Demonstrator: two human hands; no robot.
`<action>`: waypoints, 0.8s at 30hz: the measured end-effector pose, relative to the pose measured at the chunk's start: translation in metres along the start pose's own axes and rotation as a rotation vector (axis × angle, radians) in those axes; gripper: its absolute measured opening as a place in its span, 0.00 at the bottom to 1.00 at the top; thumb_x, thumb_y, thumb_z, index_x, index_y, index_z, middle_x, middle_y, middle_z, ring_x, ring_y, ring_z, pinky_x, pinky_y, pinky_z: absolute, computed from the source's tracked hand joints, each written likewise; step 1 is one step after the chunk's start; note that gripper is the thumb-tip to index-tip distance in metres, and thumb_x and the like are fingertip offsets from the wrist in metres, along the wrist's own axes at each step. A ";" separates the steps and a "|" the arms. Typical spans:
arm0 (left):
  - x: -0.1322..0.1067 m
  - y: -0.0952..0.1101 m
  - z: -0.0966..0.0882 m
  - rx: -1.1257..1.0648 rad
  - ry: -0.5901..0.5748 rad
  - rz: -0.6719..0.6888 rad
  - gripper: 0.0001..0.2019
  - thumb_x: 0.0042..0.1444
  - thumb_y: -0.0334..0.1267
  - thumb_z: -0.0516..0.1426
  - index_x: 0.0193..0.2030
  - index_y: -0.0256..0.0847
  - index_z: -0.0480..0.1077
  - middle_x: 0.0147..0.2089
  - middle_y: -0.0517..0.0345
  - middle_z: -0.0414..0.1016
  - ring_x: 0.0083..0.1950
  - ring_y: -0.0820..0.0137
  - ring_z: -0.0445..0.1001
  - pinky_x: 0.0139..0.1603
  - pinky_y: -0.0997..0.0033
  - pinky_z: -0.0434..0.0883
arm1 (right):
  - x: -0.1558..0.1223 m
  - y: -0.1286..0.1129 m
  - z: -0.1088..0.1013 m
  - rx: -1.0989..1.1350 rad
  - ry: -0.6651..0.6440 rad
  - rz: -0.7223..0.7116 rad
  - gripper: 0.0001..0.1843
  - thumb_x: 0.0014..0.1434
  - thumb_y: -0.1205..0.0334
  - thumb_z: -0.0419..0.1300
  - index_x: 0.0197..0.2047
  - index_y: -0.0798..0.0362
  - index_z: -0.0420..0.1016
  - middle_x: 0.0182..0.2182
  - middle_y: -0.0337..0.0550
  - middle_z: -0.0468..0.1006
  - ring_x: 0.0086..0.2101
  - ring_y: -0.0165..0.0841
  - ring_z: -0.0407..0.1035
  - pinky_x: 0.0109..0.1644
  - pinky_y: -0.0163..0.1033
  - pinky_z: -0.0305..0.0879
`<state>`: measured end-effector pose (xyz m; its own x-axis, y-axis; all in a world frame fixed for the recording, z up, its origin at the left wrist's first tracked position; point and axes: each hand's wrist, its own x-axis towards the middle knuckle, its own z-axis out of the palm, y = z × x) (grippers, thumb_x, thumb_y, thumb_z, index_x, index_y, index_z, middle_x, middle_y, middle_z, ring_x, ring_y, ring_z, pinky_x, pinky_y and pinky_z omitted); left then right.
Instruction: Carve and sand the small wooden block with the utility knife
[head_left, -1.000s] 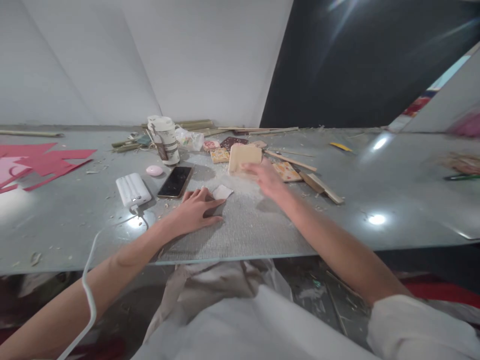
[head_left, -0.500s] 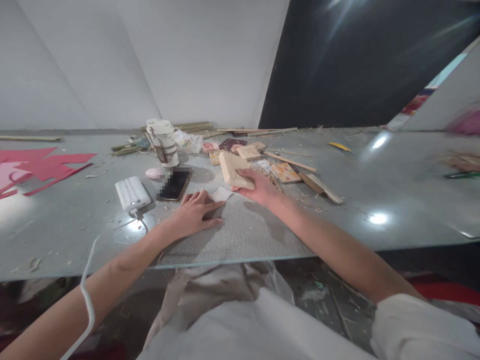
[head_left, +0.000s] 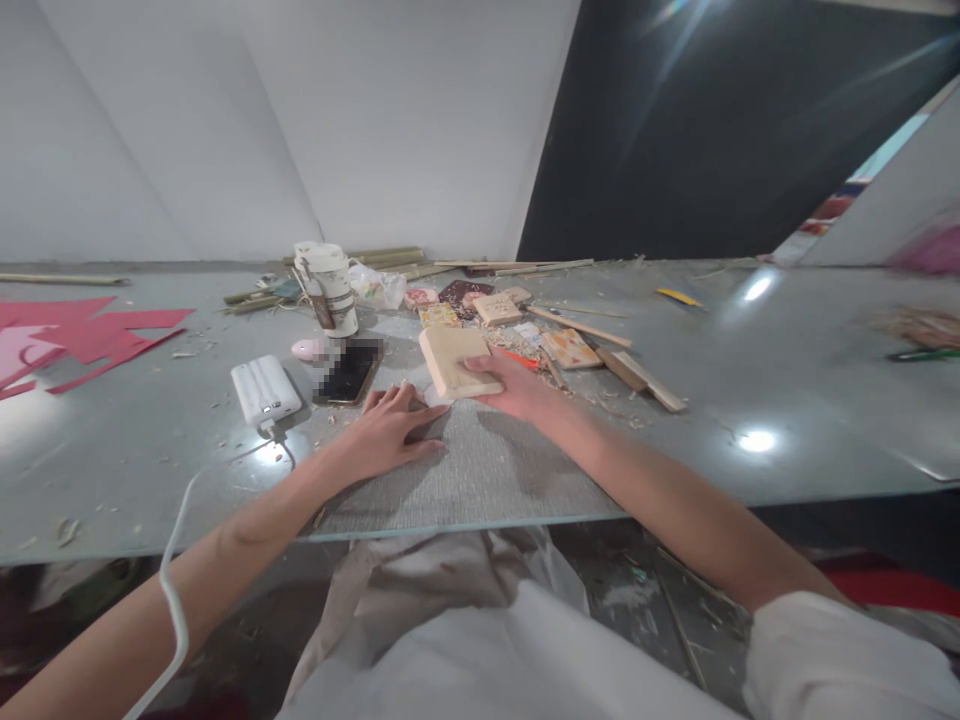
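1. Wooden block (head_left: 452, 361), pale and flat, sat just above the middle of the frame, held a little off the glass table (head_left: 750, 400) in the right hand (head_left: 517, 390).
2. That right hand gripped the block's near right corner, thumb on top and fingers curled beneath.
3. Just left of and below the block, the left hand (head_left: 390, 430) lay flat, palm down with fingers spread, on a grey textured mat (head_left: 487, 470); its fingertips stopped short of the block.
4. Left of the block lay a dark phone (head_left: 349, 368), a white power bank (head_left: 265, 391) with its cable, and a paper cup (head_left: 330, 285).
5. Behind the block, toward the upper middle, small decorated tiles (head_left: 570, 347), wood strips (head_left: 637, 375) and shavings were scattered.
6. Red paper cutouts (head_left: 82, 335) lay at the left edge.
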<state>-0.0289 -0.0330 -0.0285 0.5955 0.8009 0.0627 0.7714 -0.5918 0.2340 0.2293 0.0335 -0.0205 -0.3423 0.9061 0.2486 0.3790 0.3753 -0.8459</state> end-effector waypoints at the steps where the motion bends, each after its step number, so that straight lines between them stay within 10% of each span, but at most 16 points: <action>1: 0.000 0.000 0.000 0.003 0.001 0.000 0.30 0.76 0.62 0.55 0.77 0.54 0.72 0.56 0.48 0.71 0.62 0.51 0.70 0.71 0.47 0.60 | 0.001 -0.001 0.000 0.076 -0.049 0.015 0.22 0.70 0.42 0.61 0.58 0.45 0.82 0.50 0.48 0.89 0.49 0.46 0.85 0.50 0.51 0.84; 17: 0.000 0.003 0.001 0.055 -0.006 -0.002 0.28 0.77 0.58 0.56 0.78 0.55 0.70 0.70 0.41 0.67 0.73 0.42 0.63 0.72 0.42 0.61 | 0.003 0.005 0.006 0.480 -0.246 0.091 0.29 0.57 0.39 0.72 0.58 0.43 0.79 0.50 0.48 0.87 0.48 0.46 0.83 0.43 0.42 0.82; 24: 0.001 0.008 -0.003 0.108 -0.041 -0.040 0.30 0.77 0.58 0.56 0.80 0.56 0.68 0.62 0.42 0.70 0.62 0.46 0.70 0.68 0.42 0.64 | 0.005 0.004 0.012 0.182 -0.009 -0.013 0.38 0.53 0.55 0.75 0.65 0.47 0.71 0.64 0.53 0.81 0.62 0.51 0.76 0.66 0.57 0.74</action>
<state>-0.0229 -0.0370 -0.0235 0.5710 0.8208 0.0152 0.8129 -0.5678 0.1296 0.2184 0.0369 -0.0286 -0.3543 0.8993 0.2563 0.2131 0.3445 -0.9143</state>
